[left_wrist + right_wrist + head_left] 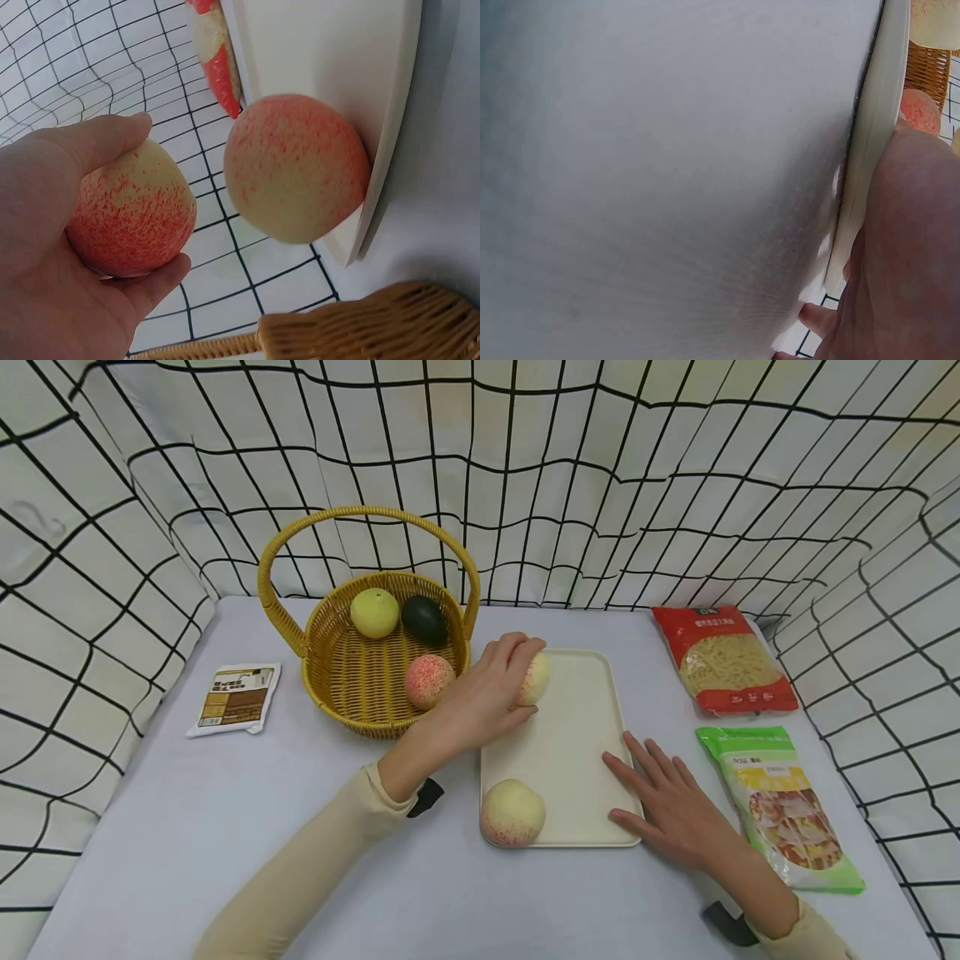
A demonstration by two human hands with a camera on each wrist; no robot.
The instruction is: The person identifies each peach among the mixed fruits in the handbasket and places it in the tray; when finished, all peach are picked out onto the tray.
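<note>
In the head view my left hand (491, 685) grips a pale yellow peach (536, 678) with red speckles, over the back left part of a cream rectangular tray (573, 735). The left wrist view shows the thumb and a finger curled round this peach (139, 214). A second peach (513, 814) sits in the tray's front left corner. My right hand (671, 802) has its fingers spread, resting at the tray's right edge. The right wrist view shows that hand (915, 247) against the tray's outer side (877, 120).
Left of the tray stands a tall-handled wicker basket (330, 693) holding a reddish peach (430, 682), a yellow-green fruit (375, 612) and a dark green avocado-like fruit (424, 619). A small packet (235, 698) lies far left. Red (723, 660) and green (783, 810) food bags lie right. Black netting surrounds the table.
</note>
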